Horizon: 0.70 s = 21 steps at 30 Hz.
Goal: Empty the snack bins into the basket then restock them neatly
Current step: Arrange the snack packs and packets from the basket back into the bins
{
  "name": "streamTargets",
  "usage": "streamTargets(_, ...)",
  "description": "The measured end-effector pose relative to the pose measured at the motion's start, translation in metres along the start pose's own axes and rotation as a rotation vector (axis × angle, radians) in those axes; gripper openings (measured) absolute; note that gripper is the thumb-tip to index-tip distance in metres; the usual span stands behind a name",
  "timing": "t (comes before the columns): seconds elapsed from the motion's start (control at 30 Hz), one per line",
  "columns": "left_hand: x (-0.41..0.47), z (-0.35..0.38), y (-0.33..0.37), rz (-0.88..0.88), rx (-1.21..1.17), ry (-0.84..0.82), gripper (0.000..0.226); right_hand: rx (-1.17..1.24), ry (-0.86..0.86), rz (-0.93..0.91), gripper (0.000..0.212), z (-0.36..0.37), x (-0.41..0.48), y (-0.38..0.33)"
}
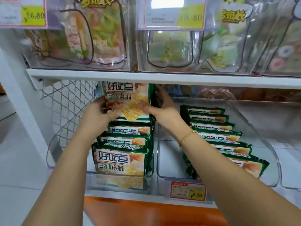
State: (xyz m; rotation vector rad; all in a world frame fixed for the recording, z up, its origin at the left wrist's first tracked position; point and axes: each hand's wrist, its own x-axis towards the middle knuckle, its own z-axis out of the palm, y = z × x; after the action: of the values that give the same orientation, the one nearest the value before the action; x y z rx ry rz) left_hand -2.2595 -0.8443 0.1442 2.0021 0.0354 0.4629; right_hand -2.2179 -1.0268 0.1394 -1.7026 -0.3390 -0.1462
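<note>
Both hands hold a green and yellow snack packet point(128, 100) upright at the back of the left clear bin point(91, 178). My left hand point(99, 111) grips its left edge and my right hand point(161, 106) grips its right edge. In front of it, several matching packets point(122, 154) stand in a row inside the left bin. The right clear bin point(162, 160) holds another row of several packets point(216, 132) leaning along its right side. An orange surface point(146, 212), perhaps the basket, shows below the shelf.
A white shelf board point(162, 77) runs just above my hands. On it stand clear bins of other snack bags point(91, 38) with price tags point(174, 13). A wire mesh panel point(68, 103) closes the shelf's left side. A red and yellow price tag point(188, 190) hangs on the right bin.
</note>
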Motion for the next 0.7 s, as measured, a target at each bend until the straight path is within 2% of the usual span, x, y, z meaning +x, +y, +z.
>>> streamTargets(0.07, 0.005, -0.003, 0.003, 0.004, -0.066, -0.03, 0.04, -0.112, 0.003, -0.043, 0.085, -0.001, -0.004, 0.0)
streamTargets(0.17, 0.009, -0.003, 0.008, -0.009, -0.073, -0.021, 0.042, -0.447, -0.046, -0.054, 0.079, 0.006, -0.01, 0.0)
streamTargets(0.3, 0.017, -0.009, 0.009, -0.017, -0.149, 0.04, 0.04, -0.792, -0.216, 0.086, 0.079, 0.024, -0.002, -0.001)
streamTargets(0.37, 0.021, -0.015, 0.006, -0.007, -0.169, 0.042, 0.039, -0.855, -0.286, 0.141, 0.07, 0.023, 0.005, -0.007)
streamTargets(0.47, 0.025, -0.016, 0.007, 0.03, -0.235, 0.07, 0.038, -0.841, -0.342, 0.092, 0.065, 0.02, 0.004, -0.007)
streamTargets(0.6, 0.028, -0.002, 0.013, 0.026, -0.259, 0.099, 0.04, -0.784, -0.203, 0.091, 0.055, 0.017, -0.004, -0.002)
streamTargets(0.63, 0.029, 0.001, 0.011, 0.008, -0.275, 0.105, 0.041, -0.774, -0.166, 0.069, 0.057, 0.017, -0.006, -0.004)
streamTargets(0.7, 0.027, 0.002, 0.009, -0.047, -0.306, 0.137, 0.045, -0.748, -0.121, 0.024, 0.074, 0.018, -0.01, -0.008)
